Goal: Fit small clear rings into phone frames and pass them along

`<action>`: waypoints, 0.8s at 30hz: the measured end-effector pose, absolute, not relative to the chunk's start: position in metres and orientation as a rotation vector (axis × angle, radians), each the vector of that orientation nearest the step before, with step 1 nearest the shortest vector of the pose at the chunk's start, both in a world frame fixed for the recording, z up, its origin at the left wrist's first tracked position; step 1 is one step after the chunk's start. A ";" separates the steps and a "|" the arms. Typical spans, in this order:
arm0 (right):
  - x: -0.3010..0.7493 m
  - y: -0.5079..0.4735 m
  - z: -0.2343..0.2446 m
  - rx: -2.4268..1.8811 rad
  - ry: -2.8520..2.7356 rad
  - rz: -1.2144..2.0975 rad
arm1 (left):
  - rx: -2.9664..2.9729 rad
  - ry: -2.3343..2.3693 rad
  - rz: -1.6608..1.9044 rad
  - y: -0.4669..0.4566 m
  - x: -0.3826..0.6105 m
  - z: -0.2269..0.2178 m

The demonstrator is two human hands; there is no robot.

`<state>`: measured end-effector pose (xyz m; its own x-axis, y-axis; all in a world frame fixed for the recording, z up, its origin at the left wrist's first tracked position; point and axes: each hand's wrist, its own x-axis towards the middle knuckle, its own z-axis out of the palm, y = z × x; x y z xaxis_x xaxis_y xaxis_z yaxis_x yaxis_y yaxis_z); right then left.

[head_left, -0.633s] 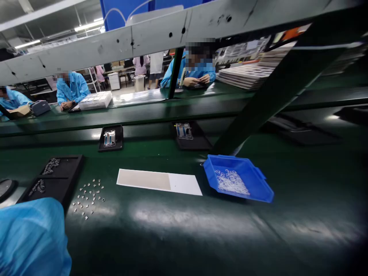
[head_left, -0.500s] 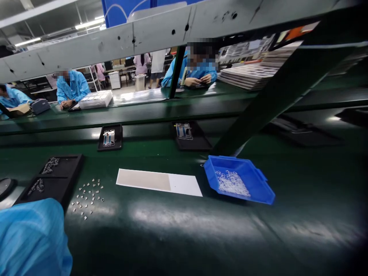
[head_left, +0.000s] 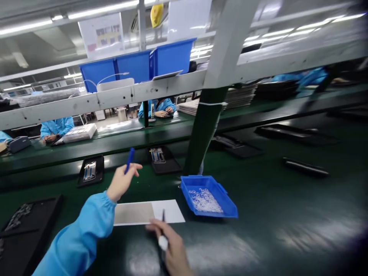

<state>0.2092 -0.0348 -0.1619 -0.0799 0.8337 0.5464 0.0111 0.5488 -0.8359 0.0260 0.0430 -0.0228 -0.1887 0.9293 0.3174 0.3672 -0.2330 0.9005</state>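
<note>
My left hand (head_left: 123, 181), in a blue sleeve, is raised over the far left end of a white-and-beige strip (head_left: 169, 211). Its fingers close on a slim blue pen-like stick (head_left: 130, 160), whose exact kind I cannot make out. Below the strip's near edge, my right hand (head_left: 173, 245) grips a dark slim tool with a white part (head_left: 163, 242); its thin tip points up over the white end, and blur hides its kind. To the right of the strip lies a blue bin (head_left: 227, 205) holding many small clear rings (head_left: 206, 201).
A black divided tray (head_left: 25, 237) with small dark parts lies at left. Black trays with phone-like parts (head_left: 89, 171) (head_left: 157, 155) lie on the far belt. A slanted green post (head_left: 201, 130) rises behind the bin. Co-workers' hands (head_left: 164, 113) show across the line.
Both hands have come into view, each holding a slim item. The view has tilted up and swung right. The scattered small metal parts at left no longer show.
</note>
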 end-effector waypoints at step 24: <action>0.196 -0.015 -0.199 -0.796 -1.759 0.714 | 1.623 2.068 0.606 0.192 0.069 -0.099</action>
